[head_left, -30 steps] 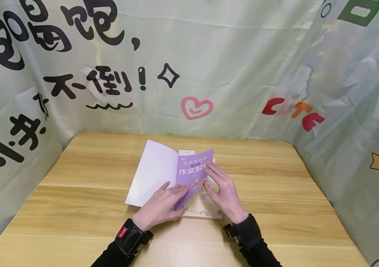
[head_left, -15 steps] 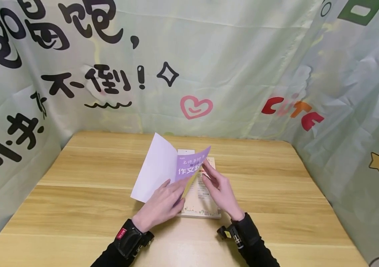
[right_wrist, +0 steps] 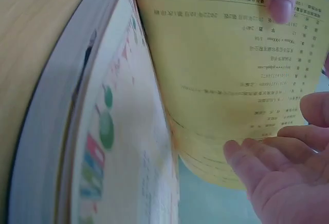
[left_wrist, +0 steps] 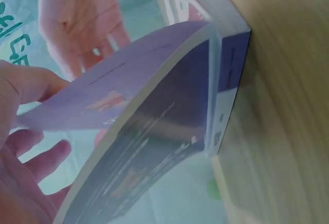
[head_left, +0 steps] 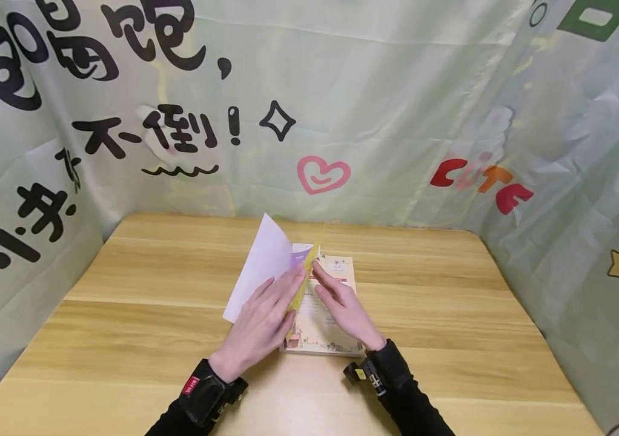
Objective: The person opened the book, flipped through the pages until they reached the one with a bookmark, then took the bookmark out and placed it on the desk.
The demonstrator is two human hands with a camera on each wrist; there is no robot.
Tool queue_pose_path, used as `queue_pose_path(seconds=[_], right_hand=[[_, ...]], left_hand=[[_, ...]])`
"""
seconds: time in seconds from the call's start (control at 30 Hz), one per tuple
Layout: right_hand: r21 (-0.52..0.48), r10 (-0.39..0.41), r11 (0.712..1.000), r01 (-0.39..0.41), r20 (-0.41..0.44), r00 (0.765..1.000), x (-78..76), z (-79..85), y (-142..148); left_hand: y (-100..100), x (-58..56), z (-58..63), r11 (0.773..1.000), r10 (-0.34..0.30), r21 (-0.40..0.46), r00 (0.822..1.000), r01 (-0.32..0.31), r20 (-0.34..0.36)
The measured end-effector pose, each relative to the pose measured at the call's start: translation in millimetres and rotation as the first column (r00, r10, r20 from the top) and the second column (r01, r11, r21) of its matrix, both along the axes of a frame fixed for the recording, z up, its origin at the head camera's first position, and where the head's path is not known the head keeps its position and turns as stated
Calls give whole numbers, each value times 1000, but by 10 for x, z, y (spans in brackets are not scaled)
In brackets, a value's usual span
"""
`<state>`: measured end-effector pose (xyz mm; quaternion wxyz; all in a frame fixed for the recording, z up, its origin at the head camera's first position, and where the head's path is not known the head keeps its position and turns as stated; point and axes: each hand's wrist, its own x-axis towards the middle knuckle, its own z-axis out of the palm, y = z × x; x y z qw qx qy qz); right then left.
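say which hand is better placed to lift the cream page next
Right, probably: the right hand is over the cream page, fingers extended, while the left hand is occupied, pinching the yellow-sided leaf.

I see a curved yellow paper page; beside it, a thick white book; over it, the outstretched right hand and part of the left hand.
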<state>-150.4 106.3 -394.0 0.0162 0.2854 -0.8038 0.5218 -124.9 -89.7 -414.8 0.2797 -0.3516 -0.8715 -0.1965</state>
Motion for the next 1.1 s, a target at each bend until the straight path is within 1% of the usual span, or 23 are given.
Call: queue_pose_path(seconds=[0.13,0.27,0.33,0.43,0.57,0.7,0.87,0.93,1.1], right_hand=[[29,13,999,-14,47,999,-32,-47,-66],[60,40,997,-45,79,996,-49,-82,-123],[78,50,995,-58,93,994,-52,-99,-143],[91,67,993,-78,120,991,-55,-139,-162],[129,70,988,-88,132,989,-89,-317,-162],[216,95,969,-121,129,987,-123,-488,-137],[288,171,938,-196,108,979,-118,-541,-92],[314,194,925,-213,90,977,-106,-547,-71],[390,197,897,-206,62,978,-67,-565,30]], left_hand=[[-64,3,38,999,32,-2,998,-32,-49],[-131,7,53,997,69,-11,994,-70,-80],[-159,15,56,995,94,-25,992,-96,-88],[-194,32,56,988,138,-61,987,-143,-79],[-226,57,31,978,181,-104,983,-183,-37],[-237,75,-51,971,207,-122,978,-203,21],[-204,78,-212,967,237,-115,967,-226,95],[-190,77,-275,967,244,-108,961,-231,127],[-175,74,-378,969,242,-107,949,-224,203]])
